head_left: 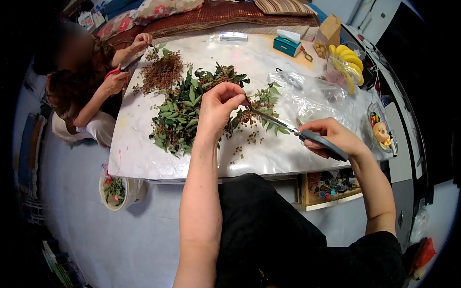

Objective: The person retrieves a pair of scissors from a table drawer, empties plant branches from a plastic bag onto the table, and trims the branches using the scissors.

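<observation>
Between thumb and fingers, my left hand [222, 106] pinches the stem of a leafy sprig [264, 102] with small reddish-brown berries. My right hand [333, 138] is closed on the grey handles of scissors [322, 143], whose blades point left and reach the sprig near my left fingertips. Whether the blades touch the stem is too small to tell. Behind and left of my left hand lies a heap of green leafy branches with berries [180, 113]. Loose berry clusters [254, 137] lie on the table below the sprig.
Across the table [144, 161], at the left, another person holds red-handled scissors [113, 72] beside a berry pile [161, 72]. A clear plastic bag [312, 96], green tissue box [286, 46] and bananas [348, 60] are at the right. A bucket [136, 192] stands on the floor.
</observation>
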Tool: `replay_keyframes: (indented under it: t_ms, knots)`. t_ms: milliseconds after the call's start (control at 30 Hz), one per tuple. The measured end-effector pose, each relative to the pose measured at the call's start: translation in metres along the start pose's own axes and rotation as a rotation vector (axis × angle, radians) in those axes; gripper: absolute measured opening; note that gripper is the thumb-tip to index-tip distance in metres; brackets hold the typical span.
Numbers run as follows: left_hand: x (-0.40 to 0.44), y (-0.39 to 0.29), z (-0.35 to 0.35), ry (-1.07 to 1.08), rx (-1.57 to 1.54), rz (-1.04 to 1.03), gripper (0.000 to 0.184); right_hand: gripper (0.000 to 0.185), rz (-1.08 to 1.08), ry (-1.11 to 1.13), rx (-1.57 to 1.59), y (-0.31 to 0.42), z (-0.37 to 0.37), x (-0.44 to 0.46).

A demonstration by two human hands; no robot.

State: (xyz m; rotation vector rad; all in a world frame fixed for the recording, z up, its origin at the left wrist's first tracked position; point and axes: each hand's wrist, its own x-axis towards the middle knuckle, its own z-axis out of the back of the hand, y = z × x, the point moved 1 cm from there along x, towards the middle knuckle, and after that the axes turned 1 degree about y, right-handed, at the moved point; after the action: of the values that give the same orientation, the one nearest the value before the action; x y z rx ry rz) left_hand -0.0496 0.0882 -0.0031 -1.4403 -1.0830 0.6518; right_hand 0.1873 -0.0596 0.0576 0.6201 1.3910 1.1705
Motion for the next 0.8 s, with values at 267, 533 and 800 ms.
replay_keyframes:
  t_ms: [267,533,800]
  knots:
    - [0.0011,0.0030,0.0003,0.042,0.047,0.010,0.008,0.032,-0.013,-0.008,-0.016,0.0018,0.0015,0.0004]
    - [0.0008,0.0022,-0.0009,0.077,0.045,0.015,0.008,0.033,-0.023,0.006,-0.040,0.0003,0.0011,0.0043]
    - [0.0030,0.0057,-0.0001,0.096,0.043,0.012,0.009,0.033,-0.006,0.020,-0.041,-0.0046,0.0011,0.0066]
